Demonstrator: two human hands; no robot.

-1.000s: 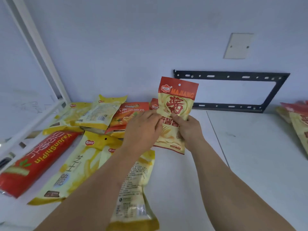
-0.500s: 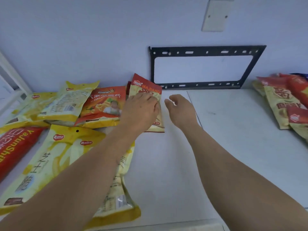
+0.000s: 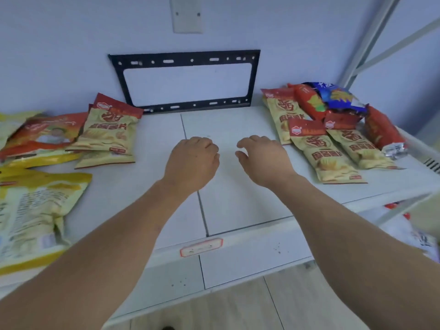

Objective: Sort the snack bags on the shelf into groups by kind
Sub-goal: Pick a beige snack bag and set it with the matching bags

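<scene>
head view – left hand (image 3: 191, 160) and right hand (image 3: 264, 158) loosely curled, empty, above the shelf (image 3: 238, 198); two beige chip bags (image 3: 107, 132) left, three right.

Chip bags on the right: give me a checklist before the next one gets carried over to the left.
1. Left hand holds nothing: ok.
2. Right hand holds nothing: ok.
3. Matching beige chip bags already stacked at left: ok.
4. Nearest beige bag on the right lies on top, free to lift: ok.
5. Bare shelf between the piles for passing across: ok.
6. How many beige bags lie under the red and blue bags: cannot tell.
</scene>
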